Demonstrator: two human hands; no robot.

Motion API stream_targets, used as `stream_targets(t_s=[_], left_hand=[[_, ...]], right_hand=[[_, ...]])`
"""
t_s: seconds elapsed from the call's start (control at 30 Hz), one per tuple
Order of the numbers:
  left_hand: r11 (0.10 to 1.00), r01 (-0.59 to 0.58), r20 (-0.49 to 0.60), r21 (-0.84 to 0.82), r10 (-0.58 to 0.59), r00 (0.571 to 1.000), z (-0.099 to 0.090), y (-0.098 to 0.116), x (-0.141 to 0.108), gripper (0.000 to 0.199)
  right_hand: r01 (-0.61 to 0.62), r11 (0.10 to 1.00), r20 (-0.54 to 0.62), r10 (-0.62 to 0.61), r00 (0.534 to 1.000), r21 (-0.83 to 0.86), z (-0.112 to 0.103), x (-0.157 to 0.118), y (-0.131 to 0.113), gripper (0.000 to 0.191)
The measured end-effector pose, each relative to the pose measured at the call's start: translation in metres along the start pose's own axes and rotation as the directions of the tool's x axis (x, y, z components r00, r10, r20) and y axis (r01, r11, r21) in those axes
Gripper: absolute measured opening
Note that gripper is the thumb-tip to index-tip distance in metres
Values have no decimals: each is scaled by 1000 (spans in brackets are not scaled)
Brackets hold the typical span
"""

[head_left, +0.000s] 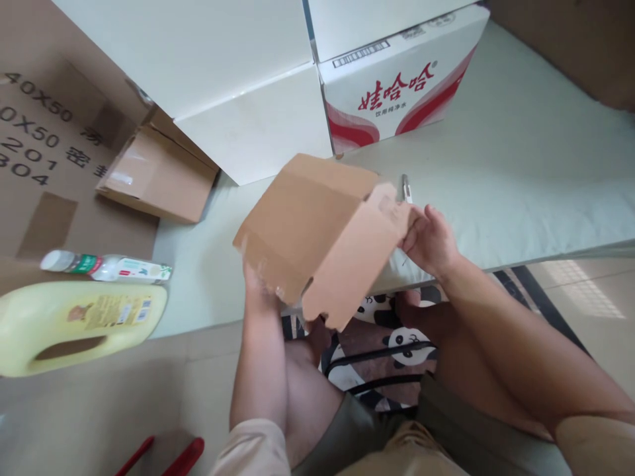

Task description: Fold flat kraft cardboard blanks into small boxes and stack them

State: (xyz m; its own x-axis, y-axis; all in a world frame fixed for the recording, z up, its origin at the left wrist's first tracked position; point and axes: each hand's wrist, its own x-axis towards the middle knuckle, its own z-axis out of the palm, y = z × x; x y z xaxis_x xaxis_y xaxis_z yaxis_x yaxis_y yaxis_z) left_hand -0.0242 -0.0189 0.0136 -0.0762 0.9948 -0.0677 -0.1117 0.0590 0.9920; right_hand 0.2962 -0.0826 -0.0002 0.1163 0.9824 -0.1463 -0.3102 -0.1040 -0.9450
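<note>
Pale tiled floor [198,396] below a long desk [536,185] under smooth, faintly wrinkled light-green cloth. Along the back, a white carton [262,125] with flat, plain sides beside a red-waved carton [397,109]; at the left, a pale-yellow jug [114,301] with a hollow handle, and a plastic bottle [133,268] lying down. Over the desk's front edge, tilted, a matte cardboard box [307,225] with notched flaps. Grasped in both hands: left hand [254,277] at the near left, fingers hidden; right hand [430,239] at the right corner.
</note>
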Motion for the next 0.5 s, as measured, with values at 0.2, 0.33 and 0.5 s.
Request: stream_targets(t_s=[0.2, 0.33, 0.5], left_hand=[[955, -202, -232, -215, 151, 961, 5, -10, 12, 52], [958, -284, -210, -26, 273, 939, 2, -21, 8, 53], [785, -462, 304, 412, 359, 882, -7, -27, 4, 33]], right_hand=[[-158, 961, 101, 139, 985, 225, 10, -3, 8, 55], [-201, 945, 130, 172, 977, 258, 13, -6, 6, 60], [-181, 977, 128, 165, 978, 117, 10, -13, -3, 76]])
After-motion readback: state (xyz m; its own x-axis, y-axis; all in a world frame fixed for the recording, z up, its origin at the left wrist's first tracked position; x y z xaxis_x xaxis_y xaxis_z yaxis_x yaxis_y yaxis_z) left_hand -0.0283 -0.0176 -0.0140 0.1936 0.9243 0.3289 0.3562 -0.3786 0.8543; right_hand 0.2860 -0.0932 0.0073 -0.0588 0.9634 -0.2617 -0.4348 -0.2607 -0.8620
